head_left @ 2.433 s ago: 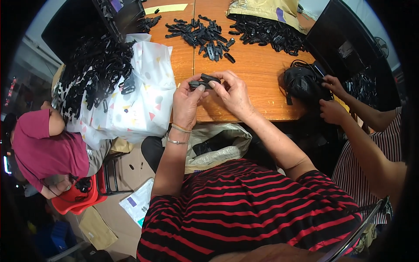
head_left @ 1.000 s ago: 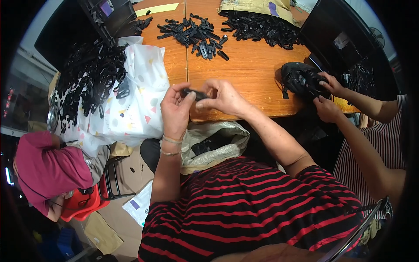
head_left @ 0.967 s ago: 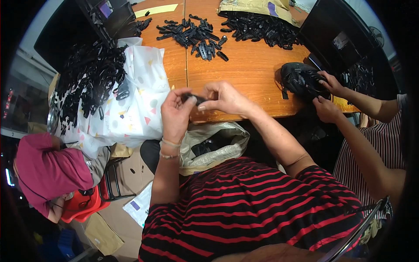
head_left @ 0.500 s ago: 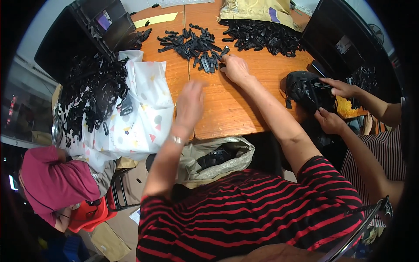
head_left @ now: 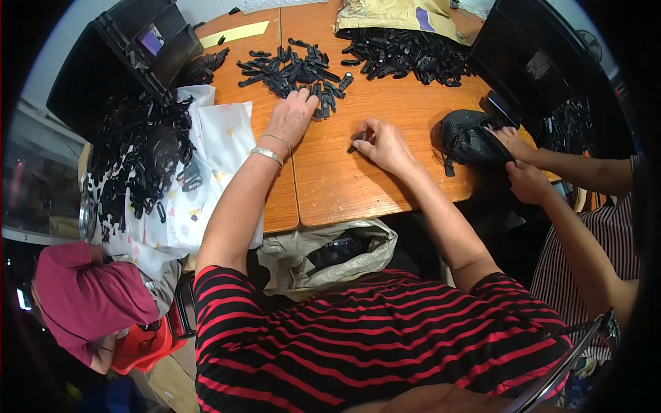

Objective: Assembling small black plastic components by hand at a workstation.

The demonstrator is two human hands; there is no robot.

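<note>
Small black plastic clips [head_left: 292, 67] lie in a loose pile on the wooden table, with several more set close together at its near edge. My left hand [head_left: 292, 115] reaches over that near edge with its fingers bent down among the clips. Its fingertips are hidden, so what they grip does not show. To the right, over bare wood, my right hand [head_left: 387, 146] pinches one small black clip [head_left: 357, 142] between thumb and fingers.
A larger heap of black clips [head_left: 406, 58] spills from a tan bag [head_left: 399, 17] at the back. More black pieces [head_left: 138, 158] cover a white patterned sheet [head_left: 227, 148] at left. On the right, a co-worker's hands [head_left: 520, 165] hold a black mesh bag [head_left: 471, 141]. An open sack [head_left: 282, 258] hangs below the table.
My left hand has moved forward to the clips. My right hand has drawn back from them toward me, a clip in its fingers. The co-worker's hands have shifted on the mesh bag.
</note>
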